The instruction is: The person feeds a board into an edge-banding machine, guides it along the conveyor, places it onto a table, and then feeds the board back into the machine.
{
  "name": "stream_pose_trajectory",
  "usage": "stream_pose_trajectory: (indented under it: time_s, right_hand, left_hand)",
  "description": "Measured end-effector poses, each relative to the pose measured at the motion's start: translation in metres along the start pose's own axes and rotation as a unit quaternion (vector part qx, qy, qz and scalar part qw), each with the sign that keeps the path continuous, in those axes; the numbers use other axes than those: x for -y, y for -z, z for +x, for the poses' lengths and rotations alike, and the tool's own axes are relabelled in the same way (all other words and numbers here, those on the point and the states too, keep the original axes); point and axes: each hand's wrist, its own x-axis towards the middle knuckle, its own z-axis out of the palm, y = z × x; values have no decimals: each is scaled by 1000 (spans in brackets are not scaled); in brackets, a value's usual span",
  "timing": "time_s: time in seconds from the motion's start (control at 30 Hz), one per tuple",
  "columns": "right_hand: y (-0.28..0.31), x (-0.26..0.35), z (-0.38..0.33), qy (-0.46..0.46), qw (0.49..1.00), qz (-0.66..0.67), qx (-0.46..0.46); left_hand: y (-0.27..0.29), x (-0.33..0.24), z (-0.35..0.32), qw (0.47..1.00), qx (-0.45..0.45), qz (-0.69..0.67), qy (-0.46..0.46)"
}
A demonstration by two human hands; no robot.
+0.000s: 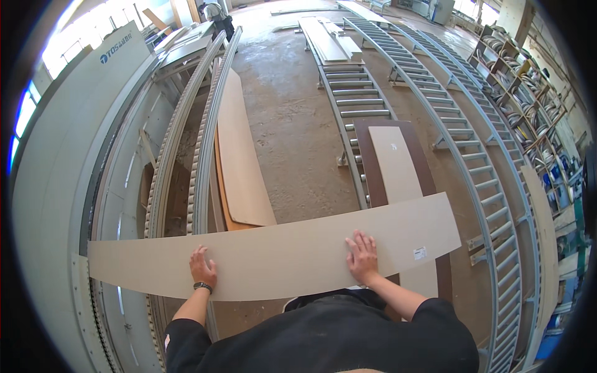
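A long beige board with a small white label near its right end lies crosswise in front of me. Its left end reaches the big pale machine, over the roller rails there. On the board's upper face, left of its middle, my left hand rests with fingers lying on the surface; a dark band circles that wrist. My right hand lies flat on the same face, right of the middle, fingers slightly spread. Neither hand is wrapped round anything. The board hides what is directly under it.
Roller rails run away along the machine, with tan panels leaning beside them. Right of me, a beige strip lies on a dark brown panel over a roller conveyor. Further right stands a crowded shelf rack. Someone stands far left.
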Motion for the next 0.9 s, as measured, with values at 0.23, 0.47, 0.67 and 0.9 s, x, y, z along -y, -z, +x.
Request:
stream_pose_trajectory:
  time_s: [0.23, 0.47, 0.67, 0.9]
  right_hand:
    - [-25, -11, 60, 8, 999, 35, -15]
    - [-38, -27, 128, 42, 998, 38, -24]
    - [-52, -39, 179, 35, 999, 22, -17]
    - [-73, -46, 245, 43, 999, 20, 1]
  left_hand:
    - [-34, 15, 49, 968, -77, 167, 171]
    - [-72, 8, 96, 910, -94, 215, 343]
    - [-92, 0, 150, 914, -90, 189, 348]
    - [-113, 14, 201, 908, -108, 206, 347]
